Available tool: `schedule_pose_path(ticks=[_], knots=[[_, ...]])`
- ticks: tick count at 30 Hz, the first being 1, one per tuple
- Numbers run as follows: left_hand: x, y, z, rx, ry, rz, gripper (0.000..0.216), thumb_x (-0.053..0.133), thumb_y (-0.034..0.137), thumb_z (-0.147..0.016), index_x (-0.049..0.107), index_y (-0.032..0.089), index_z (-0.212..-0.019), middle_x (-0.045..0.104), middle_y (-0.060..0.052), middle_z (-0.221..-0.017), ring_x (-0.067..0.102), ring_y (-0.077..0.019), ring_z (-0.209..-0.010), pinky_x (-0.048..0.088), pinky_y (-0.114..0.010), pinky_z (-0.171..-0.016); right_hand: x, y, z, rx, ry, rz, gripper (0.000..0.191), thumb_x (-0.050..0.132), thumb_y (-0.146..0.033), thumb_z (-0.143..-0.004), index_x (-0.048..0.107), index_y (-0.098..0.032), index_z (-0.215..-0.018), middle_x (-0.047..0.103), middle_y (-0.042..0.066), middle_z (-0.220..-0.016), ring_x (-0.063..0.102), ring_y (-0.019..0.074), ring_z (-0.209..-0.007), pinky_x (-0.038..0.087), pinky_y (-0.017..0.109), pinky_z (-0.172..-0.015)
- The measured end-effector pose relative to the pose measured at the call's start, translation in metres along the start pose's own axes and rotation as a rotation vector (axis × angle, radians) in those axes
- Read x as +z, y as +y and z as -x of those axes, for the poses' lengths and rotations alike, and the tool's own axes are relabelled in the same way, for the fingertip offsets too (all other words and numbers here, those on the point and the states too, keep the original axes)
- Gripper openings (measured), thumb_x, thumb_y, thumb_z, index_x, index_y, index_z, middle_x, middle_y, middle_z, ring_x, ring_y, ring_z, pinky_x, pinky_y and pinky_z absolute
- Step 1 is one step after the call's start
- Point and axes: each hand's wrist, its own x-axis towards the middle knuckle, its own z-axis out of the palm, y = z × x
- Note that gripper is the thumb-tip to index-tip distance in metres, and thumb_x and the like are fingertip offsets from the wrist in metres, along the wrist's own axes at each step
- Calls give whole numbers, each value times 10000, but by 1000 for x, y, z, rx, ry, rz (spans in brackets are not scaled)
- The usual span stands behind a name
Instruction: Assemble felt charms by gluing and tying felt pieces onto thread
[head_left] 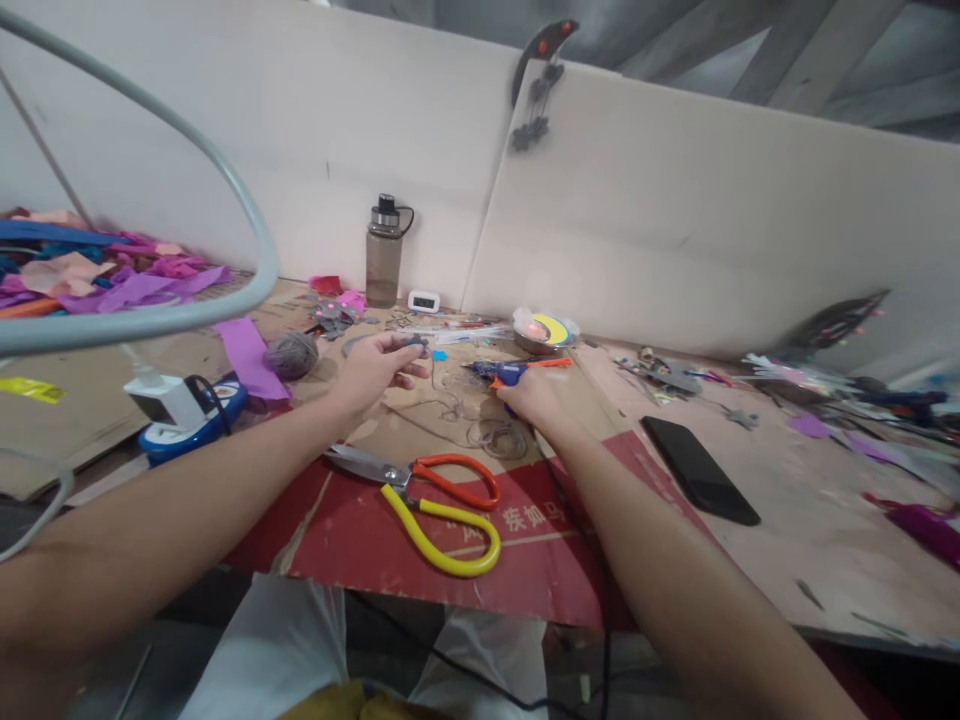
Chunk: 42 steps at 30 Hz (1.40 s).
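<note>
My left hand [375, 372] is closed in a pinch on a small dark grey piece [417, 342], too small to make out exactly. A glue gun [511, 373], blue with orange parts, is in the grip of my right hand [534, 396]; its nozzle points left toward my left hand. Thin grey yarn [498, 436] lies in loose loops on the cardboard below and between the hands. Nearer to me rest open scissors [409, 490] with one red and one yellow handle. A grey ball of yarn [292, 355] sits left of my left hand.
A water bottle [384, 255] and small digital clock [424, 301] stand at the back. Behind the glue gun is a bowl [544, 330]. A phone [699, 470] lies right. A blue power strip [193, 425], felt scraps [112, 270] and a pale curved tube [251, 220] occupy the left.
</note>
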Motion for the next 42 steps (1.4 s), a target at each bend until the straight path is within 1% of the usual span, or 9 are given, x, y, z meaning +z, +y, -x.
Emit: schedule_pose_path(ticks=[3,5,9,11,14,17,24,33,42], knots=[[0,0,-1,-30,0,50,160,712,232,-736,628,107,-790,683,-57,-771,670,-113,-630,455,-171,-497,-11,-6,0,96,119,-247,203,591,-237,-722,614,-166,-911,704,123,-872,668,245,-794,496,302,-657],[0,1,-1,-53,9,61,109,686,191,-754,628,100,-772,679,-54,-726,662,-101,-617,458,-162,-507,-17,-12,1,105,181,-419,185,552,-221,-736,573,-183,-915,687,95,-811,661,232,-745,504,313,-652],[-1,1,-3,-74,12,46,98,679,180,-770,633,96,-750,677,-49,-687,640,-85,-578,463,-156,-504,-19,-25,6,-86,115,-799,141,535,-254,-764,503,-227,-899,629,10,-723,621,171,-595,513,298,-597],[-2,0,-5,-80,29,43,95,684,177,-771,640,95,-751,679,-48,-680,636,-83,-569,468,-155,-503,-18,-31,11,-197,51,-882,156,549,-291,-772,488,-237,-905,618,-13,-723,602,148,-556,509,288,-578],[-3,-2,-7,-98,69,73,63,663,131,-779,646,88,-735,688,-57,-684,646,-87,-576,498,-164,-535,-19,-40,22,-335,-11,-836,171,555,-314,-787,495,-233,-926,618,-18,-718,583,138,-542,503,284,-567],[-3,-3,-9,-122,89,127,79,617,78,-795,650,78,-724,706,-78,-711,668,-99,-600,542,-194,-617,-21,-44,31,-428,27,-693,193,542,-318,-812,524,-215,-974,623,12,-760,569,147,-574,503,297,-575],[-4,-2,-10,-112,128,177,106,625,57,-780,607,94,-683,704,-74,-678,693,-136,-626,565,-240,-664,-19,-43,32,-620,65,-560,238,508,-286,-842,557,-187,-1053,639,88,-967,600,221,-865,515,370,-746],[-6,0,-9,-73,185,172,123,655,101,-759,547,133,-713,682,-36,-655,699,-151,-650,554,-267,-669,-24,-45,36,-685,87,-411,329,495,-246,-855,519,-165,-1173,628,128,-1116,578,271,-1043,460,458,-934],[-3,4,-5,-95,191,88,139,680,168,-738,543,145,-738,686,-30,-674,690,-143,-637,512,-221,-579,-21,-44,35,-687,79,-348,375,487,-248,-861,494,-162,-1226,629,136,-1148,581,282,-1059,454,461,-943]])
